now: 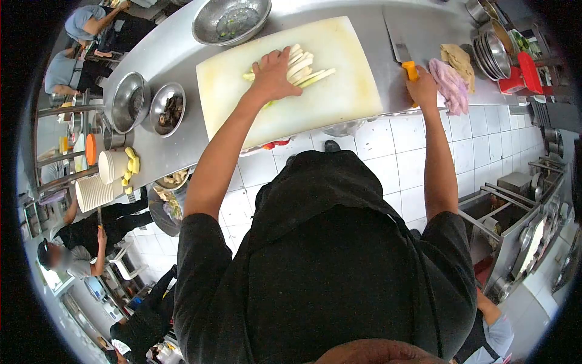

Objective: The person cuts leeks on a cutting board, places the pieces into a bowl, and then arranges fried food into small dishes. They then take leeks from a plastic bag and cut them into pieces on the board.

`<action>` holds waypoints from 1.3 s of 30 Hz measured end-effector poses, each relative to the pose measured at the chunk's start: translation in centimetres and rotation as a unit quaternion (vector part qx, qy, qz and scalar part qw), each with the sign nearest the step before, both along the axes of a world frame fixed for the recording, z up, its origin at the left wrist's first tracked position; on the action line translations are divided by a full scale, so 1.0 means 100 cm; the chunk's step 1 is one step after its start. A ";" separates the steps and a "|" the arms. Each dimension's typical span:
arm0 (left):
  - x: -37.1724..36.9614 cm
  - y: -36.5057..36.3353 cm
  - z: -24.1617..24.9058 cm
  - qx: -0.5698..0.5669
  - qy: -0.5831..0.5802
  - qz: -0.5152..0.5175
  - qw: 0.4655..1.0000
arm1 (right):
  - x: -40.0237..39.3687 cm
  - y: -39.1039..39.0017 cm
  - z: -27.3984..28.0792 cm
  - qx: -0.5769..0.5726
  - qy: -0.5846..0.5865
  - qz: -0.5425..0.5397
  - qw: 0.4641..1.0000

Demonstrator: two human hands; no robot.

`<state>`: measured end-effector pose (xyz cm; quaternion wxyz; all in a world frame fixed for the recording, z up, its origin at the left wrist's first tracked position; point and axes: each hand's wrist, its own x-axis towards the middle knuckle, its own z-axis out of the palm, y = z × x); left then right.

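On the white cutting board [351, 67] lies a loose bunch of pale green-white vegetable sticks [303, 65], probably scallion or leek stalks. My left hand [273, 76] rests over their left part, fingers and thumb spread apart, covering some of them. To the right of the board, my right hand [422, 90] is closed around the orange handle of a knife [400, 51]. Its wide blade points away from me, over the steel counter. A pink cloth [448, 85] lies just right of that hand.
A perforated steel bowl [254, 27] stands behind the board. On the left are a steel bowl [128, 100], a bowl of dark mushrooms [168, 109] and stacked white containers [112, 167]. Stacked metal bowls [491, 54] sit at right. Several people work at the left; another is at lower right.
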<state>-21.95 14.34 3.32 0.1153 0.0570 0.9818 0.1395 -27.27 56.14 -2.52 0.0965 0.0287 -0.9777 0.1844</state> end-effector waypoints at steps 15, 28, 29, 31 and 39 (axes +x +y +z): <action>0.011 -0.007 -0.006 -0.029 0.036 0.003 0.999 | 0.149 -0.099 0.112 -0.180 -0.243 0.036 0.953; -0.007 -0.026 -0.003 0.036 0.027 0.005 0.999 | 0.175 -0.135 0.107 -0.088 -0.220 0.052 0.970; -0.008 -0.027 -0.004 0.030 0.027 0.004 0.999 | 0.174 -0.136 0.110 -0.099 -0.257 0.033 0.961; -0.008 -0.027 -0.008 0.024 0.038 0.002 0.999 | 0.171 -0.147 0.133 -0.119 -0.330 -0.008 0.936; -0.009 -0.053 -0.016 0.062 0.039 0.006 0.997 | 0.173 -0.146 0.124 -0.109 -0.289 0.013 0.951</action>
